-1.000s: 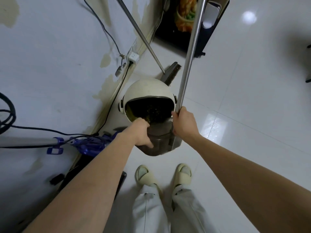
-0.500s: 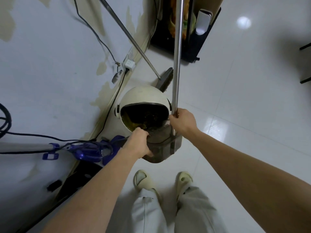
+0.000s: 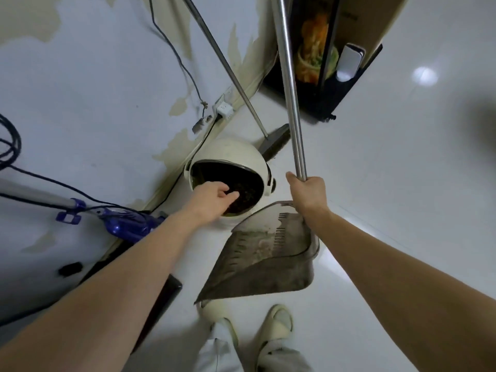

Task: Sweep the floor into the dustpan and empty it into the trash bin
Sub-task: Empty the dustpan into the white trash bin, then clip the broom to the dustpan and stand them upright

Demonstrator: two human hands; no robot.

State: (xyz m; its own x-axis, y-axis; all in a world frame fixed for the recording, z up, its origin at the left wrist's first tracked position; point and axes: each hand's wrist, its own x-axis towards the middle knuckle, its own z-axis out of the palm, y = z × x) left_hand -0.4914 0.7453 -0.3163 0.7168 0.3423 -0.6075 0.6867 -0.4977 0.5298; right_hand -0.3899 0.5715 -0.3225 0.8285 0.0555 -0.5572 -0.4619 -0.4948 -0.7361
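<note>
The long-handled dustpan (image 3: 264, 253) is held by its steel pole in the clenched right hand (image 3: 308, 194), just beside the domed white trash bin (image 3: 230, 157), while the loose-fingered, empty left hand (image 3: 214, 196) hovers at the bin's mouth, presumably keeping it open; the broom (image 3: 276, 139) is leaned against the wall.

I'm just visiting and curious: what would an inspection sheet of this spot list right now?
Surface: glossy white tiled floor.
Job's things: white trash bin open; grey dustpan beside it, some dust left inside; broom behind the bin.
Clutter: blue vacuum by the wall.
Grippers: left hand open at the bin's mouth; right hand grips the dustpan's pole.
Cables: black cables on the wall, socket.
Surroundings: peeling wall, black rack.
</note>
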